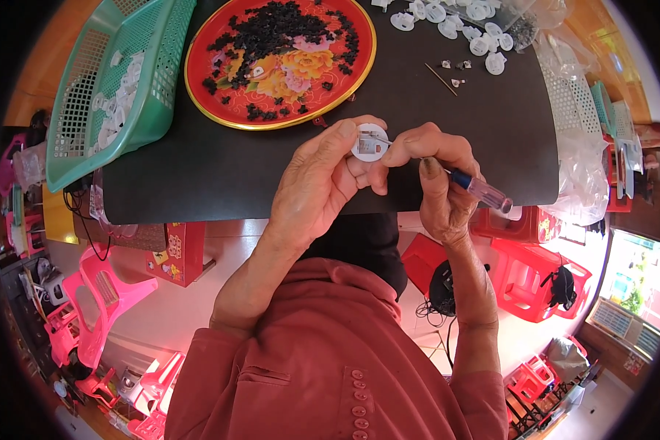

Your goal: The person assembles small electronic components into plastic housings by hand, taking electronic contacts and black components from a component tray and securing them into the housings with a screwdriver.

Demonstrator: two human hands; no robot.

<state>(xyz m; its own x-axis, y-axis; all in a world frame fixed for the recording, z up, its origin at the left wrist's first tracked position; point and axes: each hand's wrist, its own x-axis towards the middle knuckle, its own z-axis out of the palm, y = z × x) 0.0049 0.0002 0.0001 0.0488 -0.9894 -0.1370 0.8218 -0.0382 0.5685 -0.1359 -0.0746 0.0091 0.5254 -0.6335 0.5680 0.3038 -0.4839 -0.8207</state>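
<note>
"Black table [506, 125]. What's on it, big to small?"

"Green basket [154, 103] far left, white plastic pieces in it. Right of that, red tray [200, 62] with gold rim and flower print, heap of small black parts [260, 37] on its far half, a few strays nearer."

"Hands?"

"Both at the near edge, mid-table. Left hand [312, 172] pinches a white disc between thumb and fingers. Right hand [438, 192] has fingers curled round a screwdriver [484, 192], clear handle pointing near-right, shaft running left to the disc. Can't tell if the tip touches."

"Disc?"

"White disc [370, 150] sits just nearer than the tray, face up, greyish insert plus a reddish spot. Right fingertips just beside it."

"Smaller stuff?"

"Loose white round pieces [480, 45] far right. Just nearer than those, a thin rod [441, 79] lying slantwise, small shiny bits [455, 82] beside it. Too small to identify."
</note>
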